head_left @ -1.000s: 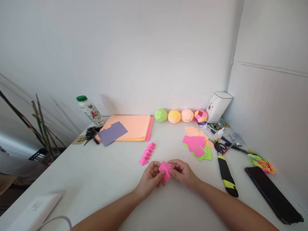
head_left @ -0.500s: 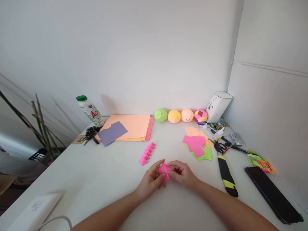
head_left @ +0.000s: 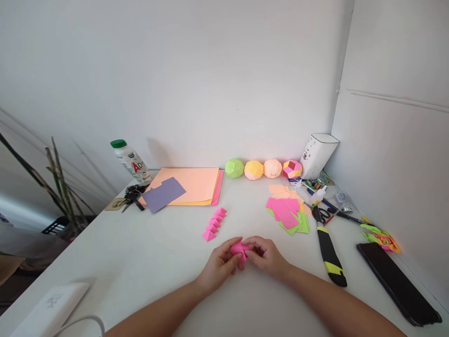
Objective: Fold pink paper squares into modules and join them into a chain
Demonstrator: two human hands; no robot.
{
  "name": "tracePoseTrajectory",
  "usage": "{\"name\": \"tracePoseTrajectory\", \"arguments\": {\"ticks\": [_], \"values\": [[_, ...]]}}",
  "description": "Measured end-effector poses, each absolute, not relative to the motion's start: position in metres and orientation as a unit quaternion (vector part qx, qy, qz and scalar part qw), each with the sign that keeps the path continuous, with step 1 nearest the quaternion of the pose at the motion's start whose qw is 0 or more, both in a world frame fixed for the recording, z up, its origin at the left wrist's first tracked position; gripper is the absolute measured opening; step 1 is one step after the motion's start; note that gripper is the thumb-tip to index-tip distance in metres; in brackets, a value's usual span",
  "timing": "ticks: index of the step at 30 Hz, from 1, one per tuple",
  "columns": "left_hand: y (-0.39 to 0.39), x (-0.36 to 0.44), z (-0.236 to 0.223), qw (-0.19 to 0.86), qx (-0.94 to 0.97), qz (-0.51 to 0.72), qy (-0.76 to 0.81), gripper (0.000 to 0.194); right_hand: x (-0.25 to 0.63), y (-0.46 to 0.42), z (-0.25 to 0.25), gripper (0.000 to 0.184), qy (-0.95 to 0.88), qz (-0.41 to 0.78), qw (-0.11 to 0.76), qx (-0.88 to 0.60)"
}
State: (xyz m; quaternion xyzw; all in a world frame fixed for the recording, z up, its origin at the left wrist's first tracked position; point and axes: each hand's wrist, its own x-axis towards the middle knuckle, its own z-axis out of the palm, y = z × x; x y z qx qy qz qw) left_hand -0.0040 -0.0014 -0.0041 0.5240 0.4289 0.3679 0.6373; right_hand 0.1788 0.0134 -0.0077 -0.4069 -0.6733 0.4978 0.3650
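Note:
Between my two hands is a small folded piece of pink paper (head_left: 238, 250), held near the front middle of the white table. My left hand (head_left: 219, 262) pinches it from the left, thumb in front and fingers behind. From the right, my right hand (head_left: 264, 255) grips its edge between thumb and forefinger. Parts of the paper are hidden behind the fingers. Just beyond my left hand lies a slanting row of several small pink folded paper pyramids (head_left: 214, 223). Farther right, pink paper pieces (head_left: 286, 211) overlap green ones (head_left: 304, 223) and peach ones (head_left: 279, 189).
Faceted paper balls (head_left: 253, 170) line the wall. Peach sheets (head_left: 196, 180) and a purple piece (head_left: 164, 194) lie left, beside a bottle (head_left: 131, 161) and keys (head_left: 135, 193). A utility knife (head_left: 330, 255), scissors (head_left: 323, 214), glue bottle (head_left: 319, 195) and phone (head_left: 398, 283) are right.
The pink paper has tilted slightly in my fingers and shows less of its upper face. My fingertips have shifted a little closer together around it.

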Motion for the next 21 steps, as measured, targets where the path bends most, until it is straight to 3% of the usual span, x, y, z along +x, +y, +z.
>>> {"name": "tracePoseTrajectory", "arguments": {"ticks": [10, 17, 21], "values": [[-0.0021, -0.0029, -0.0115, 0.618, 0.527, 0.394, 0.43, 0.036, 0.1781, 0.0098, -0.0087, 0.022, -0.713, 0.471, 0.355, -0.379], [-0.0014, -0.0027, -0.0063, 0.6, 0.54, 0.395, 0.439, 0.033, 0.1779, 0.0107, -0.0168, 0.032, -0.781, 0.339, 0.395, -0.344], [-0.0012, -0.0026, -0.0077, 0.604, 0.545, 0.401, 0.421, 0.031, 0.1769, 0.0107, -0.0159, 0.033, -0.787, 0.322, 0.402, -0.339]]}}
